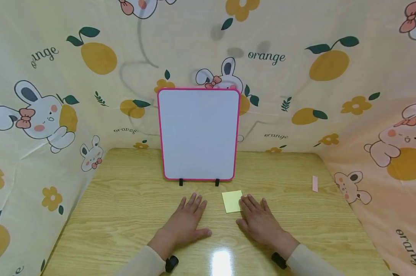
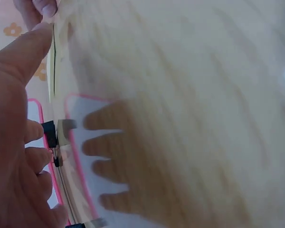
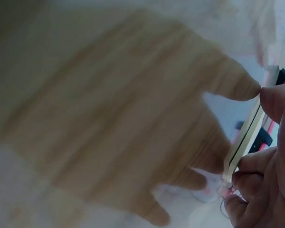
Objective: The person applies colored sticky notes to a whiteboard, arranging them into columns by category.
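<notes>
Palm down with its fingers straight, my left hand point(image 1: 184, 222) rests on the wooden table point(image 1: 108, 214). My right hand point(image 1: 259, 222) lies the same way to its right, and its fingertips touch or overlap the right edge of a pale yellow sticky note pad point(image 1: 232, 201). In the right wrist view, the pad point(image 3: 247, 140) shows edge-on as a thin slab beside the thumb and fingers. A whiteboard point(image 1: 199, 134) with a pink frame stands upright behind both hands. Neither hand grips anything.
Two small black feet point(image 1: 181, 182) support the whiteboard at its lower edge. A narrow pink paper strip point(image 1: 315, 183) lies toward the table's right side. Patterned cloth point(image 1: 280, 84) with rabbits and oranges encloses the back and sides. Light glares off the table near the front.
</notes>
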`<state>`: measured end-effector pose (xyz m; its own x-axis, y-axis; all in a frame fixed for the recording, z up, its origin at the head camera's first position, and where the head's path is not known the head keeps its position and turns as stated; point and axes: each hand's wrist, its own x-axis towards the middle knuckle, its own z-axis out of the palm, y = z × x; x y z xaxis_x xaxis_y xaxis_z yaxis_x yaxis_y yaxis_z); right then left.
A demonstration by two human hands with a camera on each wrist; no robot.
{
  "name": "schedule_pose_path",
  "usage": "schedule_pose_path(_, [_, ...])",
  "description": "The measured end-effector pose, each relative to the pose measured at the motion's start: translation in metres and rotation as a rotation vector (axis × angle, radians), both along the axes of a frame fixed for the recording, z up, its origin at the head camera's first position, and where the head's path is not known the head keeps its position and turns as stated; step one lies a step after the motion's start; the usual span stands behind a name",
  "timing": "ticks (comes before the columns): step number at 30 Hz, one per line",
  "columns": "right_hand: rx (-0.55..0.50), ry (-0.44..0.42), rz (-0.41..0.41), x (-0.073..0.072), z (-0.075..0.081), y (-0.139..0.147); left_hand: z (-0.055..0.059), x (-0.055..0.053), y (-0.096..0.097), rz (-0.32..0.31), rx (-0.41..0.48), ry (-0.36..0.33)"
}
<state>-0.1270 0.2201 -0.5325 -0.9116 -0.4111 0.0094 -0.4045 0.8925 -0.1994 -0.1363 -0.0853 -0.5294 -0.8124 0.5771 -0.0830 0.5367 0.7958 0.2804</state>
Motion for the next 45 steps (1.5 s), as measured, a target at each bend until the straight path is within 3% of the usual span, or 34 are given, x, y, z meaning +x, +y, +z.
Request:
schedule_pose_path(14, [0.036,-0.004,0.032,0.003,0.000,-0.035,-0.010,-0.002,0.006,-0.048,-0.020,-0.013])
schedule_pose_path(25, [0.056,-0.003,0.054,0.007,0.000,-0.062,-0.007,0.000,0.001,-0.051,-0.046,-0.017])
schedule_pose_path(36, [0.079,0.013,0.095,0.012,0.004,-0.076,0.000,0.002,-0.012,-0.047,-0.029,-0.027])
schedule_pose_path(45, [0.097,0.020,0.124,0.012,0.002,-0.081,-0.001,-0.001,-0.023,-0.057,-0.038,-0.053])
